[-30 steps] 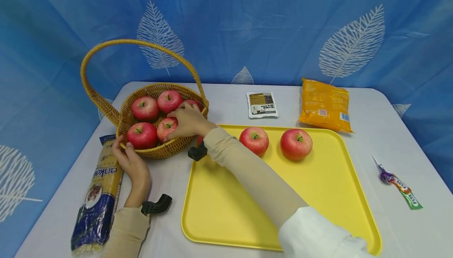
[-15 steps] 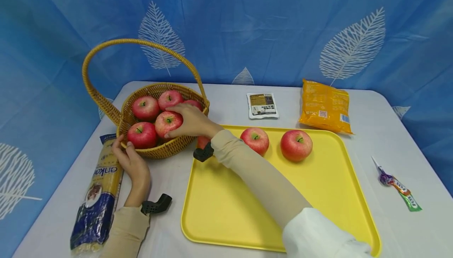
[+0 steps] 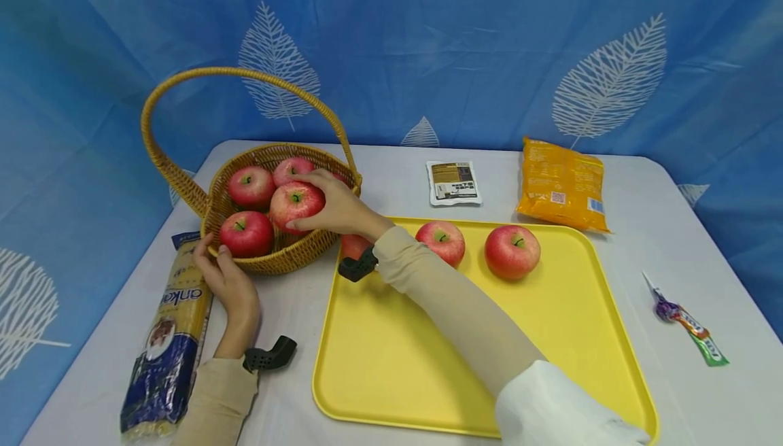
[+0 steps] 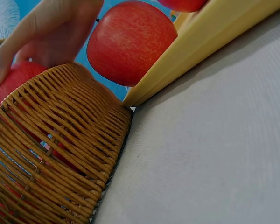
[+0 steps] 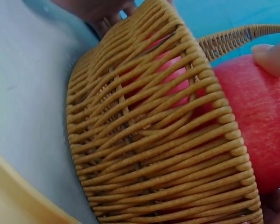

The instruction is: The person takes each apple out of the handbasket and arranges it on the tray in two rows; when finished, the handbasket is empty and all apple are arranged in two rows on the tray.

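A wicker basket (image 3: 287,260) with a tall arched handle stands at the left back of the table, with several red apples in it. My right hand (image 3: 342,207) reaches over its right side and grips a red apple (image 3: 296,205), thumb on the near side and fingers over the far side. In the right wrist view this apple (image 5: 254,121) shows above the woven rim. My left hand (image 3: 231,291) holds the basket's front left rim. Other apples inside include one at the front left (image 3: 246,234) and one behind it (image 3: 251,187).
A yellow tray (image 3: 428,364) lies right of the basket, bearing apples (image 3: 512,251), one partly hidden behind my right wrist. A long pasta pack (image 3: 168,344) lies at left. Behind the tray are a small packet (image 3: 453,183) and an orange bag (image 3: 561,184); lollipops (image 3: 685,317) lie at right.
My right hand has taken hold of the front right apple in the basket and raised it slightly, up and to the right. The left hand has stayed at the rim.
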The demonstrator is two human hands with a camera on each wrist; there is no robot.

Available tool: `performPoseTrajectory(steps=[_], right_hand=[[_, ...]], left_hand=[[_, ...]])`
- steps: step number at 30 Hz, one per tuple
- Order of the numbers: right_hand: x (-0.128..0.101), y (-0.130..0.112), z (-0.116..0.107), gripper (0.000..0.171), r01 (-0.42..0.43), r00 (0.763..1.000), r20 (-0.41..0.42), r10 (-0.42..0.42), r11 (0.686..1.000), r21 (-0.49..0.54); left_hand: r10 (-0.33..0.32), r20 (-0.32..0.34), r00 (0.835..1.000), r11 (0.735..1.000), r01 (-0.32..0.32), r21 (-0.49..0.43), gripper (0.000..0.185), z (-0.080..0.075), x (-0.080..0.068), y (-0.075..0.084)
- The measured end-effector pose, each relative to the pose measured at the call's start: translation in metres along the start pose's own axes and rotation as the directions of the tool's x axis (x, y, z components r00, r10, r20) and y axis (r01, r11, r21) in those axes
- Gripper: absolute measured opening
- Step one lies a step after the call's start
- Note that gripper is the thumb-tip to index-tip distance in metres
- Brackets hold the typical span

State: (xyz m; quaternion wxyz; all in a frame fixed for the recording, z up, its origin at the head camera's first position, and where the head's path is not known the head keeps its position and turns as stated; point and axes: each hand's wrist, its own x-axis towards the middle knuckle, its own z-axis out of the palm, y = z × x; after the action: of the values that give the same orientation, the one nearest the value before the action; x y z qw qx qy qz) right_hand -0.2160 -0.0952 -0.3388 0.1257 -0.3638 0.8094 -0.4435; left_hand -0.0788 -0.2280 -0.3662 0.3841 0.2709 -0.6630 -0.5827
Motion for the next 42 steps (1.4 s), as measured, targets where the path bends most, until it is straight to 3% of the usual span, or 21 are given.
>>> performPoseTrajectory(steps=[4,12,21,26,29,33,37,42], right_hand=[[-0.005,-0.002,-0.001,0.077,0.044,0.999,-0.023,-0.042,0.997,0.070],[-0.016,-0.014,-0.001,0.062,0.097,0.995,-0.018,-0.095,0.980,0.176],[-0.037,-0.027,-0.008,0.055,0.208,0.978,-0.006,-0.209,0.968,0.138],[-0.053,-0.030,-0.014,0.056,0.319,0.948,-0.037,-0.317,0.943,0.099],[-0.063,-0.031,-0.020,0.055,0.396,0.918,-0.061,-0.392,0.916,0.070],[-0.078,-0.031,-0.029,0.054,0.434,0.900,-0.075,-0.429,0.899,0.066],[-0.092,-0.025,-0.037,0.054,0.403,0.914,-0.079,-0.398,0.913,0.068],[-0.111,-0.011,-0.057,0.051,0.350,0.934,-0.092,-0.345,0.935,0.052]], left_hand=[[-0.005,0.002,1.000,1.000,0.005,0.008,0.035,-0.001,0.002,-0.004],[-0.011,-0.002,1.000,1.000,0.011,0.013,0.035,-0.003,0.014,-0.028],[-0.022,0.000,1.000,1.000,0.022,0.002,0.035,-0.001,0.002,-0.006],[-0.008,0.003,1.000,1.000,0.008,-0.001,0.036,-0.002,0.002,-0.006],[-0.001,0.001,1.000,1.000,0.001,0.010,0.035,-0.003,0.007,-0.015],[-0.003,0.001,1.000,1.000,0.003,0.019,0.035,-0.004,0.014,-0.029],[-0.002,-0.002,1.000,1.000,0.002,0.022,0.036,-0.005,0.016,-0.031],[-0.011,0.005,1.000,1.000,0.011,0.007,0.035,-0.003,0.007,-0.015]])
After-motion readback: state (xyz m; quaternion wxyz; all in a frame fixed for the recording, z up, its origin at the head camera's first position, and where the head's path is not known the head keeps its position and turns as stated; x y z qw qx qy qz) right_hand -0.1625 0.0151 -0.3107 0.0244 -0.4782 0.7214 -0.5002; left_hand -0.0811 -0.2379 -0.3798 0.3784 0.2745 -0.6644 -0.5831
